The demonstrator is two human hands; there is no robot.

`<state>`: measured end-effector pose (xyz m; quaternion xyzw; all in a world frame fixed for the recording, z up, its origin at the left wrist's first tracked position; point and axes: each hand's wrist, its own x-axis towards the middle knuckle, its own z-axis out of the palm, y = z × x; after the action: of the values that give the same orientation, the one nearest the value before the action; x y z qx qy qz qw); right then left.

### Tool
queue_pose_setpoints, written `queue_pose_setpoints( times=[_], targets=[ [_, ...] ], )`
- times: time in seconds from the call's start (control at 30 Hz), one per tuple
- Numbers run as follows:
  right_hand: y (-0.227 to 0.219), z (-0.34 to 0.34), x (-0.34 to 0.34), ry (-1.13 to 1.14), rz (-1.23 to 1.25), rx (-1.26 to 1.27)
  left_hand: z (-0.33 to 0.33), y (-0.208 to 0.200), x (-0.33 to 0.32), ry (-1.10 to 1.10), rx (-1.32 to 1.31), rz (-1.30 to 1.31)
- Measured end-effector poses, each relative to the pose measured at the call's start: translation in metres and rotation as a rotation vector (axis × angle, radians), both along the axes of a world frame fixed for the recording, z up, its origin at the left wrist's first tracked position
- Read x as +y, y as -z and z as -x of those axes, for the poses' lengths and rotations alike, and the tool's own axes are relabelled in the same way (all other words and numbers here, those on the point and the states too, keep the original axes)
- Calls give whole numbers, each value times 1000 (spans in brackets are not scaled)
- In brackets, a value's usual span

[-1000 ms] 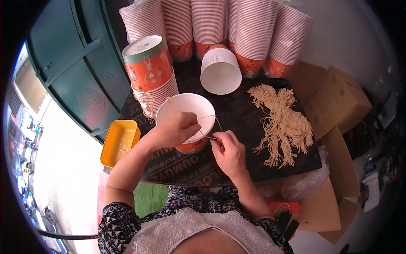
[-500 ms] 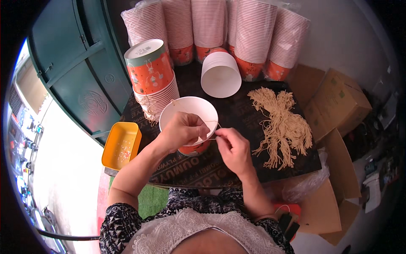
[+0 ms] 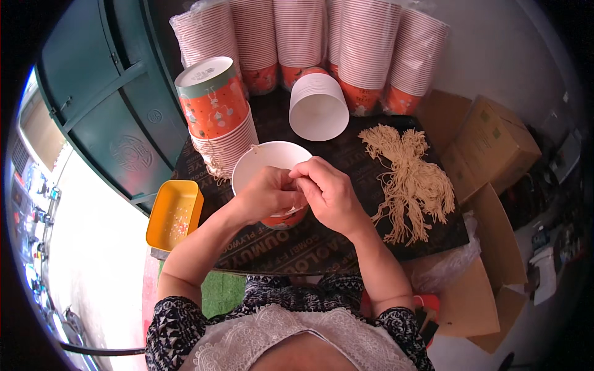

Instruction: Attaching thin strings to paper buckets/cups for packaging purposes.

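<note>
A white-lined paper bucket (image 3: pixel 263 157) with an orange printed outside stands upright on the dark table, its mouth facing up. Over its near right rim, my left hand (image 3: pixel 272 195) and my right hand (image 3: pixel 327 191) meet with fingertips pinched together. Between them they hold a thin beige cord, now mostly hidden by the fingers; it shows in the earlier frame. A small bit of cord (image 3: pixel 255 148) shows at the bucket's far left rim. Right of my hands lies a bundle of beige cords (image 3: pixel 413 182).
Behind on the left stands a stack of upturned buckets (image 3: pixel 213 108) with cords hanging from it. Nested white buckets (image 3: pixel 318 114) lie on their side at the back, before tall wrapped stacks (image 3: pixel 365 49). A yellow tray (image 3: pixel 175 213) holds small bits. Cardboard boxes (image 3: pixel 495 142) stand right.
My right hand has moved left and up to meet my left hand over the bucket's rim. The cord stretched between them is now covered by the fingers.
</note>
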<state>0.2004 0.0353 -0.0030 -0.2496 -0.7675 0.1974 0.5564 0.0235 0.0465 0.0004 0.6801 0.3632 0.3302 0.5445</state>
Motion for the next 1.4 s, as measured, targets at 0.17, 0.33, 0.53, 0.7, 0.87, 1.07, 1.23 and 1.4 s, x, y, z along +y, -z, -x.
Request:
queue_pose_setpoints(
  times=[0.17,0.33,0.53,0.7,0.87,1.07,1.23,1.4],
  targets=[
    [2,-31,-6,66,-60,-291,4,-3,1,12,31,40],
    [17,-29,-13,185,-86,-266,6,-7,0,33,87,55],
    [31,-17,-10,143,-40,-142,4,-2,2,38,27,-12],
    [35,-11,-10,188,-46,-110,0,-9,-3,31,36,85],
    [36,-15,-15,248,-87,-88,5,-8,2,-23,86,66],
    [32,-6,-19,281,-79,-100,4,-6,2,-4,34,106],
    [33,-4,-17,287,-104,-160,0,-6,0,-19,3,72],
    [35,-5,-23,287,-129,-147,-1,-8,3,-44,-34,136]
  ],
)
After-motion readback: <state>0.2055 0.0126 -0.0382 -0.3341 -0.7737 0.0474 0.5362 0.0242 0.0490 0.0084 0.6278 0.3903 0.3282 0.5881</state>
